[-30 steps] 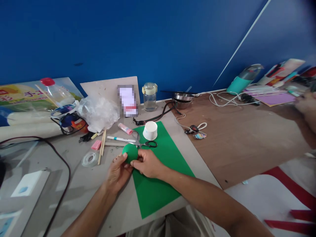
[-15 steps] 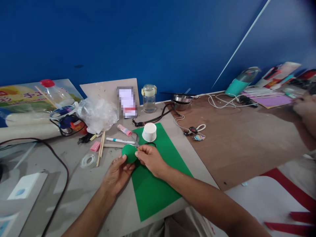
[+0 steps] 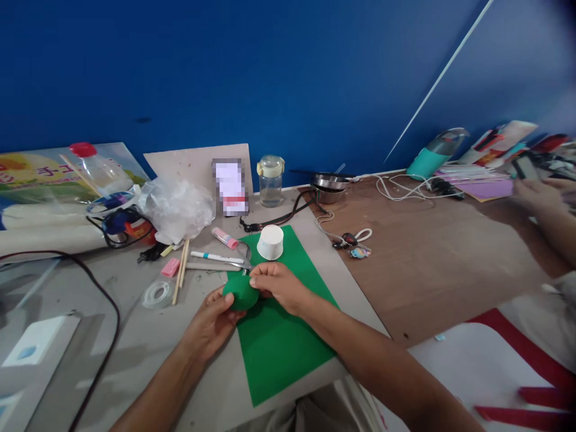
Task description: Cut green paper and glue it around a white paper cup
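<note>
Between my hands is a round piece of green paper (image 3: 240,293), held up above the table. My left hand (image 3: 217,318) pinches its lower left edge, thumb on top. With thumb and fingertips closed, my right hand (image 3: 279,285) grips its upper right edge. Under my hands lies a large green sheet (image 3: 288,354). On the sheet's far end stands a white paper cup (image 3: 270,242), upside down. Scissors (image 3: 246,264) rest just behind the green circle, partly hidden by it and my right hand.
Left of the sheet lie a white marker (image 3: 216,257), a pink glue stick (image 3: 224,237), a pink eraser (image 3: 170,267), wooden sticks (image 3: 181,273) and a tape roll (image 3: 157,294). Behind stand a phone (image 3: 230,187) and a jar (image 3: 270,183). Another person's hands (image 3: 537,192) are at far right.
The green circle has tilted and come slightly nearer to me, with both hands still on it. At far right, the other person's hands have shifted and now hold a dark flat object.
</note>
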Action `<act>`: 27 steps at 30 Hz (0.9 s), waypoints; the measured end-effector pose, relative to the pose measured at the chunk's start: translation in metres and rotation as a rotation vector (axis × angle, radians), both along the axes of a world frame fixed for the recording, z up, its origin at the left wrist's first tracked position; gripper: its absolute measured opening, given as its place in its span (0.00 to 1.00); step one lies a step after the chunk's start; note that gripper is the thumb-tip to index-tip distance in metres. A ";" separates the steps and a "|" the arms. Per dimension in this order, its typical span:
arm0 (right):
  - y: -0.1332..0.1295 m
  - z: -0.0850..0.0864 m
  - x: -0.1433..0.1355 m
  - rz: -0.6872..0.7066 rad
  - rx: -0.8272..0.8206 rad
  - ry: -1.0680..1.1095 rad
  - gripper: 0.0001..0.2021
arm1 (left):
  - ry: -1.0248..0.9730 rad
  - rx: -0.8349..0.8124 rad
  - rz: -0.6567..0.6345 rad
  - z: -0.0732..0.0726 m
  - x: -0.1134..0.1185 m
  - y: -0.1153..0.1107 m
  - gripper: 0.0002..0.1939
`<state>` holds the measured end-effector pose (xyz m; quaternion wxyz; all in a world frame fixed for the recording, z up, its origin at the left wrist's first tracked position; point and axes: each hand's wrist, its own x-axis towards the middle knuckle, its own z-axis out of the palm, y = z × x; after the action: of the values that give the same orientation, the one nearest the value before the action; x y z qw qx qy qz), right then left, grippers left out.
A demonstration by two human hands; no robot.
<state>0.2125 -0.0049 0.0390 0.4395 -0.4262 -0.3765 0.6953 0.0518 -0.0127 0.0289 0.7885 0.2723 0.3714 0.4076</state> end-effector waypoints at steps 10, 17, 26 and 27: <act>0.002 -0.001 0.002 0.046 0.045 -0.117 0.13 | 0.130 -0.001 -0.094 0.003 0.001 -0.001 0.17; 0.002 -0.001 0.001 0.086 -0.060 -0.011 0.15 | 0.117 0.028 -0.127 0.004 0.002 -0.003 0.17; 0.002 0.001 0.002 0.124 -0.004 -0.117 0.12 | 0.131 0.038 -0.102 -0.003 0.000 -0.001 0.17; 0.002 0.001 0.002 0.130 0.005 -0.135 0.12 | 0.139 0.043 -0.092 -0.004 0.000 -0.001 0.17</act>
<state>0.2149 -0.0027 0.0397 0.3681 -0.4456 -0.4340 0.6910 0.0518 -0.0134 0.0251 0.7728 0.3333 0.4035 0.3591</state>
